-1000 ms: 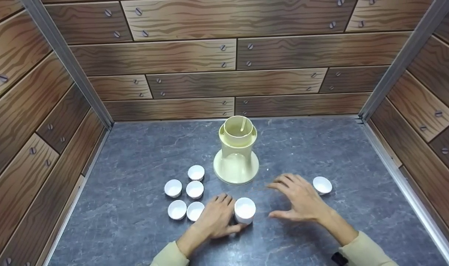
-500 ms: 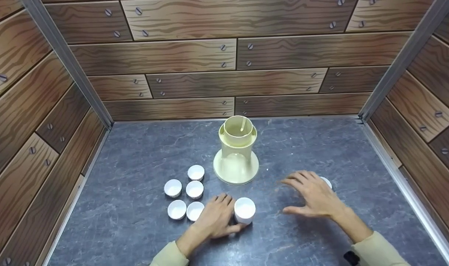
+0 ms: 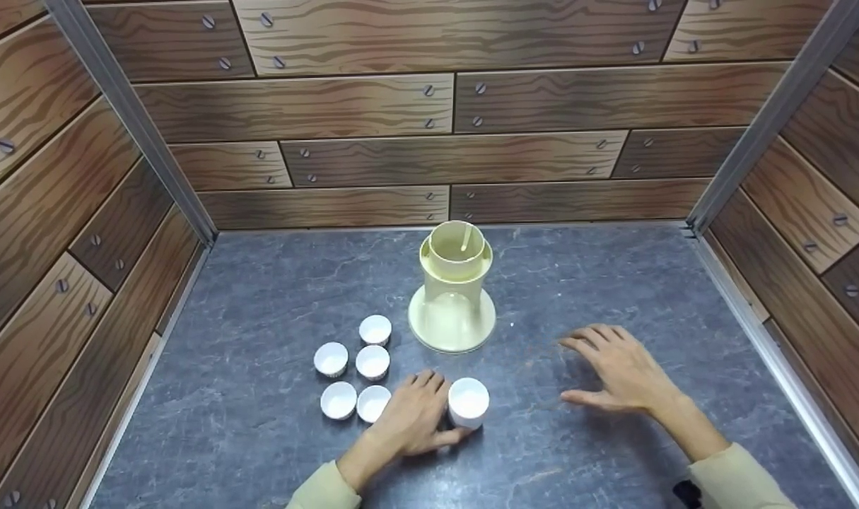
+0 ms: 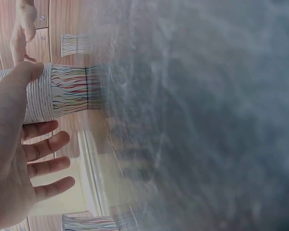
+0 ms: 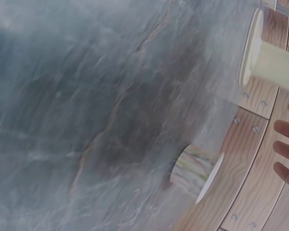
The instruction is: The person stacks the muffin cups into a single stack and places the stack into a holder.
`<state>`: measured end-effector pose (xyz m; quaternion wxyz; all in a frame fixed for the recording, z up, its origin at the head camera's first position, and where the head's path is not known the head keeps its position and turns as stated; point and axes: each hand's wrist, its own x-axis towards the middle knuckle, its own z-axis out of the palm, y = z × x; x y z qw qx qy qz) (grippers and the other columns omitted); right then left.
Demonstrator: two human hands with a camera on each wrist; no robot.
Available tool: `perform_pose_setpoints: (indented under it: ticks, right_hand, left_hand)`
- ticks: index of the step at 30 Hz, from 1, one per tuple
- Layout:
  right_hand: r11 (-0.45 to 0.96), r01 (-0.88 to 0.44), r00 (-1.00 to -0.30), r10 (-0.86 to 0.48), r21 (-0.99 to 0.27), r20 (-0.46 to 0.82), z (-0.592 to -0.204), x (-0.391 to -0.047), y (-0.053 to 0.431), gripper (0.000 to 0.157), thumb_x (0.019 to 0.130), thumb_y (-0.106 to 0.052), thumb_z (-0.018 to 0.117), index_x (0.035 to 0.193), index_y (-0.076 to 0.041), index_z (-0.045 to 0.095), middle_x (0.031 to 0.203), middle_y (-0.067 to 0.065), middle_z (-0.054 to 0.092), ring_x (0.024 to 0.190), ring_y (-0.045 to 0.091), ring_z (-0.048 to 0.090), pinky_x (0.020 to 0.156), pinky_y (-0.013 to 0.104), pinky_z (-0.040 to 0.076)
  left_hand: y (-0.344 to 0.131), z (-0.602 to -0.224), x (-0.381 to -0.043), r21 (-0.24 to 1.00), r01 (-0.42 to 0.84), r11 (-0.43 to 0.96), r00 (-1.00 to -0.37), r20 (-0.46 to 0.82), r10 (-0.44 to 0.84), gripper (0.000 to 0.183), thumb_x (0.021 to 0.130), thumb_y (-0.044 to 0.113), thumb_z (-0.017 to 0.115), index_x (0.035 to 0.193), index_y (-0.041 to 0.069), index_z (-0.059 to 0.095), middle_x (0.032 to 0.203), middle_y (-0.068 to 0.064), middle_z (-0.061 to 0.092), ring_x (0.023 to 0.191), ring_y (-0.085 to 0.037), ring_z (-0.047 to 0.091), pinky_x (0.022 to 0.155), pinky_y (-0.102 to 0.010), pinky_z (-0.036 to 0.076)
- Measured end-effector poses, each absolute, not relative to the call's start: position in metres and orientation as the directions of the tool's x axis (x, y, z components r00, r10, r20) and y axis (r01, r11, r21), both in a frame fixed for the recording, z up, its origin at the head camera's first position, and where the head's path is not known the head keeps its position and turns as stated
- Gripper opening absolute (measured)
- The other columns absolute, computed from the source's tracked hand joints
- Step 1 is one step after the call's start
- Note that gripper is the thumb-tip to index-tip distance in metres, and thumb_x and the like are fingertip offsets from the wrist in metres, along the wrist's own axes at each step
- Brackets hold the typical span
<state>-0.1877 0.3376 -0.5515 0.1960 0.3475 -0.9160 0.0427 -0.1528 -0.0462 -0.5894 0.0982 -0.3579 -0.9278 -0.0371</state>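
Note:
My left hand (image 3: 416,417) grips a stack of white paper cups (image 3: 469,404) standing on the dark table, thumb on the near side. In the left wrist view, the stack (image 4: 70,91) shows ridged nested rims and wavy coloured lines, between the thumb and index finger. The right hand (image 3: 627,375) is held over the table at the right, fingers spread from the thumb, holding nothing. It hides a single cup in the head view; the right wrist view shows that cup (image 5: 192,171), colour-patterned and beyond the fingers (image 5: 285,150).
Several single white cups (image 3: 331,360) stand left of the left hand. A pale yellow upright cylinder on a round base (image 3: 452,318) stands behind the stack. Plank-patterned walls (image 3: 372,162) with metal edge strips (image 3: 775,367) enclose the back and sides.
My right hand has moved to the right, away from the stack, and now covers the single cup in the head view. The left hand and the stack have stayed in place.

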Motion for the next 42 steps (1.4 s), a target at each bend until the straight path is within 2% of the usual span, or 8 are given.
perform_pose_setpoints:
  ticks: [8, 18, 31, 42]
  right_hand:
    - [0.793, -0.606, -0.733, -0.59, 0.069, 0.337, -0.558, -0.191, 0.352, 0.084, 0.077, -0.07, 0.078, 0.138, -0.015, 0.066, 0.128, 0.008, 0.068, 0.118, 0.031, 0.063, 0.102, 0.054, 0.051]
    - [0.833, -0.551, -0.792, -0.539, 0.045, 0.287, -0.567, -0.195, 0.367, 0.092, 0.076, -0.078, 0.075, 0.143, -0.015, 0.063, 0.133, 0.013, 0.066, 0.124, 0.036, 0.061, 0.106, 0.058, 0.048]
    - [0.903, -0.428, -0.883, -0.425, 0.031, 0.2, -0.575, -0.197, 0.385, 0.101, 0.078, -0.085, 0.067, 0.146, -0.012, 0.059, 0.14, 0.016, 0.062, 0.128, 0.039, 0.058, 0.101, 0.062, 0.047]
    - [0.926, -0.375, -0.913, -0.375, 0.031, 0.158, -0.582, -0.198, 0.395, 0.099, 0.081, -0.083, 0.065, 0.147, -0.009, 0.057, 0.14, 0.02, 0.063, 0.129, 0.043, 0.058, 0.107, 0.065, 0.045]
  left_hand:
    - [-0.046, -0.589, -0.153, 0.027, 0.666, 0.746, -0.733, 0.207, 0.647, 0.071, 0.093, 0.076, 0.055, 0.125, 0.013, 0.064, 0.113, -0.003, 0.069, 0.11, -0.021, 0.065, 0.095, -0.039, 0.056]
    - [-0.046, -0.59, -0.152, 0.017, 0.662, 0.75, -0.734, 0.217, 0.643, 0.072, 0.092, 0.077, 0.055, 0.125, 0.013, 0.065, 0.112, -0.003, 0.069, 0.109, -0.021, 0.064, 0.094, -0.038, 0.054]
    - [-0.046, -0.588, -0.153, 0.0, 0.662, 0.749, -0.734, 0.203, 0.648, 0.074, 0.093, 0.078, 0.054, 0.126, 0.012, 0.064, 0.116, -0.004, 0.069, 0.113, -0.022, 0.064, 0.096, -0.039, 0.054]
    - [-0.046, -0.59, -0.153, 0.041, 0.671, 0.74, -0.728, 0.224, 0.648, 0.07, 0.093, 0.076, 0.056, 0.123, 0.013, 0.064, 0.111, -0.003, 0.069, 0.108, -0.021, 0.065, 0.093, -0.039, 0.056]
